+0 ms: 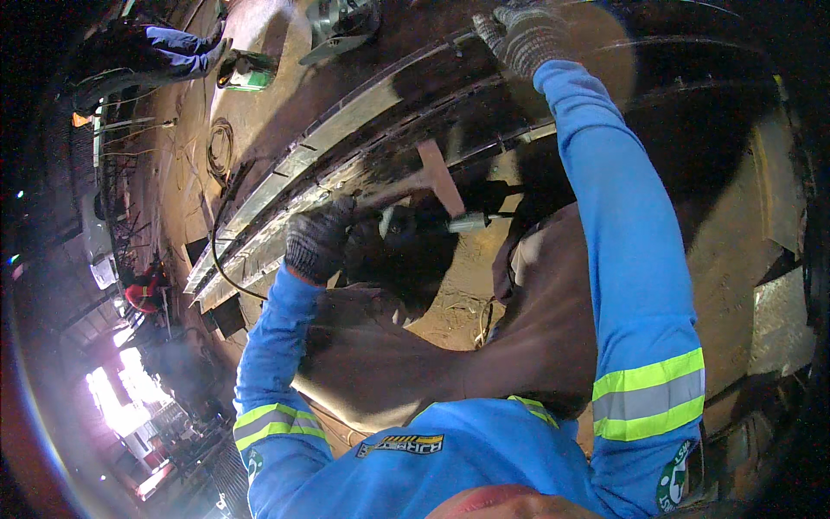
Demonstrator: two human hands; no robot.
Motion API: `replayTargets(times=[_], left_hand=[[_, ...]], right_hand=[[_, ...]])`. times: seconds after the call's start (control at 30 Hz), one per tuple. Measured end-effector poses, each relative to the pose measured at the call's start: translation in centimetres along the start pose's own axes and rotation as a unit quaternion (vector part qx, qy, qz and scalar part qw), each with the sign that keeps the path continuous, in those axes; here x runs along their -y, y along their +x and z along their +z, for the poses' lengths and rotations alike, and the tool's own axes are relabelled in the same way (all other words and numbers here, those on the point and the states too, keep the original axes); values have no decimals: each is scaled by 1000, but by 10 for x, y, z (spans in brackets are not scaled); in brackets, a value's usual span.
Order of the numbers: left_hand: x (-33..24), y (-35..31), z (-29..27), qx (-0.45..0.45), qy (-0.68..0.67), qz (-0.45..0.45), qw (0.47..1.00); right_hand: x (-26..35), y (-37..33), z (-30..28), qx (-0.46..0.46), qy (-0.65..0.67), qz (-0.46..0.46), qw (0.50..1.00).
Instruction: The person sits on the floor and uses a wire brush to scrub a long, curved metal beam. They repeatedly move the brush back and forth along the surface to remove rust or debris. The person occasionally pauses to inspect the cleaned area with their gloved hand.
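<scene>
My left hand, in a dark grey knit glove, is at the near edge of a long steel beam. Its fingers curl into shadow beside a dark object, and what they hold is hidden. Stretched far forward, my right hand wears a grey knit glove. It rests by the beam's far end with the thumb apart from the fingers, and nothing shows in it. Between the hands, a reddish-brown flat bar lies across the steel, next to a short silver cylinder.
A black cable loops past my left forearm. Farther off are a coiled cable, a green container and a dark welding helmet. Another person's blue-trousered legs show at upper left. Brown cloth covers my lap.
</scene>
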State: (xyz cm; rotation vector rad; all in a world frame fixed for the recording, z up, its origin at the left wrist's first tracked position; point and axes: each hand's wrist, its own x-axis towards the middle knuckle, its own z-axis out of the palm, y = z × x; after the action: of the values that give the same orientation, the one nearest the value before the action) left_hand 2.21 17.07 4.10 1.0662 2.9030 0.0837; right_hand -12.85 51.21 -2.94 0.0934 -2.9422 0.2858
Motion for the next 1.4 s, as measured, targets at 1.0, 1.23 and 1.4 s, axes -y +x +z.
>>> replayTargets(times=[1.0,1.23,1.4], left_hand=[[-21,5,62,-23,50,44,998],[-36,16,48,-45,85,48,994],[-12,31,63,0,66,-72,995]], right_hand=[[-10,-1,4,-13,41,-3,999],[-10,1,-1,34,66,21,997],[-12,7,10,-1,44,7,999]])
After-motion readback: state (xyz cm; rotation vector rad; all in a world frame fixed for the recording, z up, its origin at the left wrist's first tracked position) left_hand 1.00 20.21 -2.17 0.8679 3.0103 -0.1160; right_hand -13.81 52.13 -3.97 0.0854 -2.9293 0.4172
